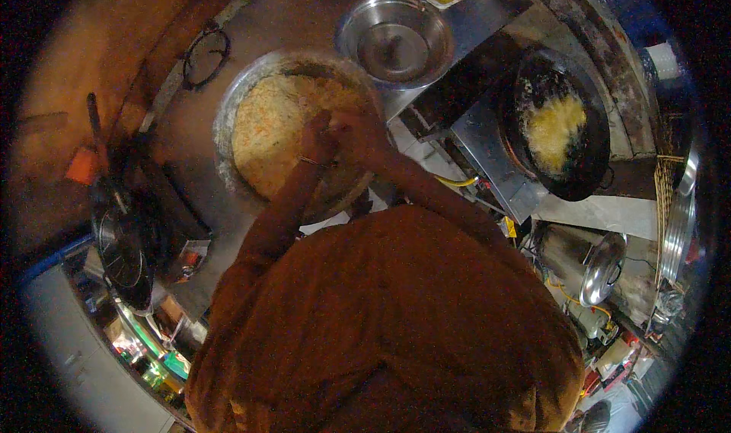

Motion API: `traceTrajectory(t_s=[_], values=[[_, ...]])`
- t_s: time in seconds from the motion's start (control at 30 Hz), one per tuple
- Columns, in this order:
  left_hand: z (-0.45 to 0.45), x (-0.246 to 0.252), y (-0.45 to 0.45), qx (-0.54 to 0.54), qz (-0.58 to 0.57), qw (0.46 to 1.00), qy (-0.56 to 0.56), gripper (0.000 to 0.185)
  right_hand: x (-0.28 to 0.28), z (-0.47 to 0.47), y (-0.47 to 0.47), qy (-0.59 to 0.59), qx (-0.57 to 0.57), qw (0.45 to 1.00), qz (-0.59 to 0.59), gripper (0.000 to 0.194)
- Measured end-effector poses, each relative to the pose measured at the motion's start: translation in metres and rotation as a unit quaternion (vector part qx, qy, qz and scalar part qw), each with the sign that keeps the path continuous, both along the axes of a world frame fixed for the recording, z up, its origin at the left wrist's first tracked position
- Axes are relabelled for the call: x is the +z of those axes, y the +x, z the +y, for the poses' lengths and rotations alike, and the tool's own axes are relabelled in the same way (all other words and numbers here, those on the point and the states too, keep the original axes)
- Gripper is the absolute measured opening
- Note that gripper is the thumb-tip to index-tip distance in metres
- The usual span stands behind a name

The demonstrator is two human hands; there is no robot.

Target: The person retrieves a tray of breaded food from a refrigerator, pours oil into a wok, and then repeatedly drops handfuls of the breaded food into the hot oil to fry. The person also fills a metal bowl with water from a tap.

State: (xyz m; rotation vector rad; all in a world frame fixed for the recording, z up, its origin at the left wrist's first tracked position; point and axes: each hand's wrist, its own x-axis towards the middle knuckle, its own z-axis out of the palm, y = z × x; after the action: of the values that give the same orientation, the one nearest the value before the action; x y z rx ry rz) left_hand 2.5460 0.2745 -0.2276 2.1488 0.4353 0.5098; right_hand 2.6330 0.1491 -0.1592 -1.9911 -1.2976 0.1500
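Observation:
A large round metal basin [224,141] lies before me, holding a pale, moist mixture [265,119] flecked with orange shreds. My left hand [320,139] is over the middle of the mixture, a thin bangle on its wrist. Close beside it, over the right part of the basin, is my right hand [358,133]. The fingers of both hands meet or nearly meet and look curled. Shadow and blur hide whether anything lies between them.
Right of the basin, a dark wok [594,176] with yellow, foaming contents [557,127] sits on a metal stove [491,147]. Beyond the basin stands a shiny steel bowl [394,50]. A lidded steel pot [565,256] is at the right, a black pan [123,256] at the left.

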Motion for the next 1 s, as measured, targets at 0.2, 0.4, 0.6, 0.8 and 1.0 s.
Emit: traceTrajectory(t_s=[0.2,0.4,0.6,0.8,1.0], values=[[0.005,0.013,-0.009,0.002,0.164,0.978,-0.128,0.043,0.017,-0.006,-0.010,0.091,-0.017,0.836,0.541,0.026],[0.002,0.034,-0.003,-0.037,0.237,0.955,0.172,0.056,0.022,-0.129,0.081,0.363,0.011,0.603,0.710,0.033],[-0.022,0.059,0.008,-0.115,0.266,0.906,0.309,0.062,-0.057,-0.303,0.205,-0.045,-0.507,0.859,0.059,0.017],[-0.018,0.035,0.005,-0.134,0.201,0.930,0.278,0.052,-0.035,-0.285,0.196,0.126,-0.492,0.844,0.171,0.016],[-0.014,0.020,-0.011,-0.073,0.182,0.979,0.054,0.040,0.035,-0.125,0.065,0.186,-0.148,0.933,0.270,0.022]])
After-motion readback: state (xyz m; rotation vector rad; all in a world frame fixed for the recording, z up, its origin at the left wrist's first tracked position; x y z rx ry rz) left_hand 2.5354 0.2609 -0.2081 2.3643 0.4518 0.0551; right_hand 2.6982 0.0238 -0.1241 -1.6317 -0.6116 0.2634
